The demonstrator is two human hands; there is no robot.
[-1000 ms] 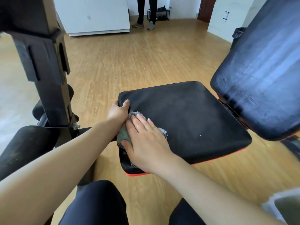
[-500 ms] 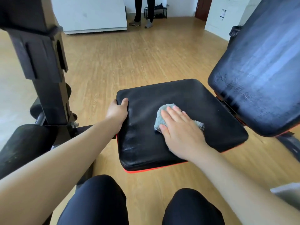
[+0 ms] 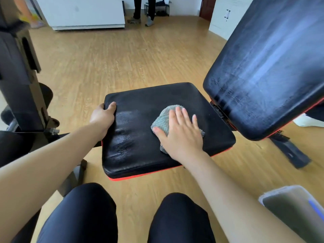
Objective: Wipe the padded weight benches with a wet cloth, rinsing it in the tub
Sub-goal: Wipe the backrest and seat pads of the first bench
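The black padded seat of a weight bench with a red lower edge lies in front of my knees. Its left part shines wet. My right hand lies flat, fingers spread, pressing a grey-green cloth onto the middle of the seat. My left hand grips the seat's far left corner, thumb on top. The tilted black backrest pad rises at the right, streaked with wet marks. A corner of the grey tub shows at the bottom right.
A black upright frame post with padded rollers stands at the left. The bench's foot rests on the wooden floor at the right. A person's legs stand far back near a white cabinet.
My right hand has slid the cloth from the seat's near left corner to its middle and further right. My left hand has kept its grip on the corner.
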